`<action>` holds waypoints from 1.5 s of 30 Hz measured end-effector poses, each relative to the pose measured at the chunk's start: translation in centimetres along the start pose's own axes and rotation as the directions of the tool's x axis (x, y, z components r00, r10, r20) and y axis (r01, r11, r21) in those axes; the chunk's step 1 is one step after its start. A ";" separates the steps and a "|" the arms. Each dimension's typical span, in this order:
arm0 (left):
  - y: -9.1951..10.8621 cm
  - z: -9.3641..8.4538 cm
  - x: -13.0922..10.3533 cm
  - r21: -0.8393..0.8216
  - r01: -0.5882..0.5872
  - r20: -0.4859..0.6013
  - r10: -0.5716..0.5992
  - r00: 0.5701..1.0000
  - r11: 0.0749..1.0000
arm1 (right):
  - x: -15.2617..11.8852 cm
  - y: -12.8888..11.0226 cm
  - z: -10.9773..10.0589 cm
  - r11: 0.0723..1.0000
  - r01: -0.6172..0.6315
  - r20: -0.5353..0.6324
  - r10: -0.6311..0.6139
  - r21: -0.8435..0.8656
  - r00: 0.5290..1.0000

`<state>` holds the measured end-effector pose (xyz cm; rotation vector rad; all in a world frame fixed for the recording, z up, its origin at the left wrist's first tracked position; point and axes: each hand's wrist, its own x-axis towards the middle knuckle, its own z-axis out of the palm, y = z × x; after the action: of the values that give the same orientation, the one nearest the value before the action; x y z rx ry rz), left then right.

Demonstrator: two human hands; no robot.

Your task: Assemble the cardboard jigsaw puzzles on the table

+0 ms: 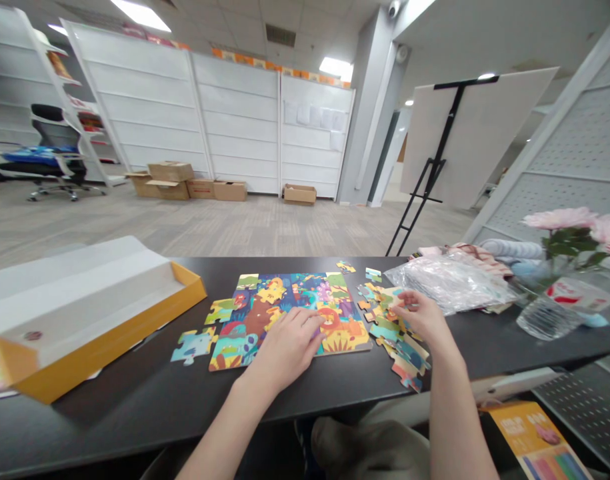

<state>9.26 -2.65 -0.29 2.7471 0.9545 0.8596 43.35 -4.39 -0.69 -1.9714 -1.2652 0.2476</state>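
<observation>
My left hand (291,340) lies on the colourful animal jigsaw puzzle (255,320), its fingers stretched over the lower middle and hiding part of the picture. At the puzzle's right side, my right hand (421,315) is closed in a pinch on a puzzle piece (395,300) above a heap of loose pieces (385,330). Left of the puzzle lie a light blue piece (193,345) and a green piece (221,311). A yellow piece (271,291) rests on top of the picture. Two more pieces lie beyond its upper right corner, one of them pale blue (373,274).
An open yellow-and-white box (129,313) takes up the left of the black table (149,393). Crumpled clear plastic (449,280) and a glass vase (549,313) with pink flowers stand to the right. Below the right edge is an orange box (532,433).
</observation>
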 end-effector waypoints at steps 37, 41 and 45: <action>1.7 1.4 0.1 0.029 0.004 0.154 -0.009 0.988 1.000 | -1.0 -5.6 5.7 0.981 0.170 0.272 -0.188 0.089 0.944; 1.9 1.2 0.2 0.047 0.011 0.165 -0.019 0.986 0.999 | -1.1 -5.8 6.2 0.982 0.191 0.254 -0.187 0.009 0.949; 2.0 1.2 0.1 0.050 0.010 0.165 -0.018 0.986 0.999 | -1.4 -6.3 6.3 0.987 0.155 0.246 -0.141 -0.041 0.959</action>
<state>11.08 -4.05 -0.72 2.7961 0.9744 0.6011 35.01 -1.09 -0.96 -1.9284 -1.5861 0.3894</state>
